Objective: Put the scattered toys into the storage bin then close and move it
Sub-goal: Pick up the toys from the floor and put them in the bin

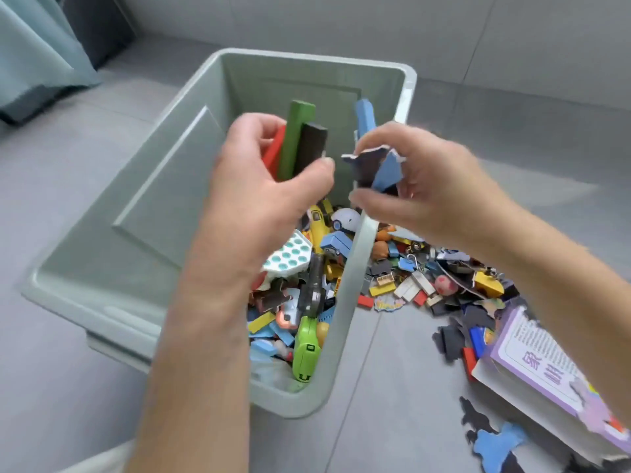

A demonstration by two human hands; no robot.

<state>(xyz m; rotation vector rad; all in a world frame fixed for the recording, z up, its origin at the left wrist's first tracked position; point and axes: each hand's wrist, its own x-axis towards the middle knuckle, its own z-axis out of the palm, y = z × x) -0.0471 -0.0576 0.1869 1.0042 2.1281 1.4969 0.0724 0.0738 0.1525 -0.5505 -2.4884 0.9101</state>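
A pale green storage bin (164,186) stands open on the grey floor, and no lid is in view. Many small toys lie in its right part, among them a green toy gun (307,349) and a yellow car (319,227). My left hand (259,179) is above the bin, shut on wooden blocks (300,141): a green, a black and a red one. My right hand (420,186) hovers over the bin's right rim and grips several blue and dark puzzle pieces (375,165). A heap of scattered toys (426,274) lies on the floor right of the bin.
A purple-edged book or box (539,367) lies at the lower right, with loose dark and blue puzzle pieces (491,438) on the floor beside it. A teal curtain (37,52) hangs at the upper left. Grey wall tiles run along the back.
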